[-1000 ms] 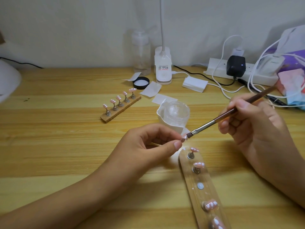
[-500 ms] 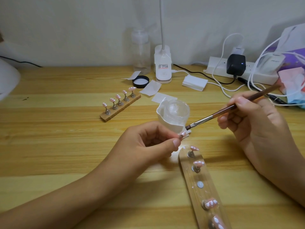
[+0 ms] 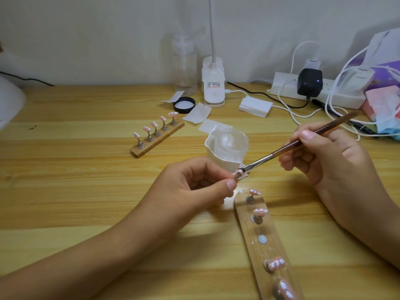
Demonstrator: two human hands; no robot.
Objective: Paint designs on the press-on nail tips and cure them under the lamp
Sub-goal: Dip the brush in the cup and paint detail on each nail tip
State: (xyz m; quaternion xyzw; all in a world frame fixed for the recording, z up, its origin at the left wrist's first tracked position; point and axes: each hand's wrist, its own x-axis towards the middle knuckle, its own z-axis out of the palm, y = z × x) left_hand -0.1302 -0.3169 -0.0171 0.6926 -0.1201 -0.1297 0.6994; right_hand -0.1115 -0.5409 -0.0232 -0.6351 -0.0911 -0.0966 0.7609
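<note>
My left hand (image 3: 194,187) pinches a small pink nail tip on its stand (image 3: 237,175) between thumb and fingers. My right hand (image 3: 324,161) grips a brown-handled brush (image 3: 287,149), and the bristles touch that nail tip. Below them a wooden holder strip (image 3: 255,252) carries several pink tips with white marks and one bare magnet spot (image 3: 262,239). A second wooden strip (image 3: 158,137) with several painted tips stands further back on the left. An open clear gel jar (image 3: 232,145) sits in a white holder just behind the brush tip.
A white curing lamp's edge (image 3: 9,102) shows at the far left. At the back stand a clear bottle (image 3: 185,63), a desk lamp base (image 3: 213,85), a black lid (image 3: 184,105), paper wipes (image 3: 197,114), a power strip (image 3: 316,89) with cables, and packets (image 3: 383,102) on the right.
The brush lifted off the nail tip toward the jar half a second ago and has come back down onto the tip. My left hand stayed almost in place.
</note>
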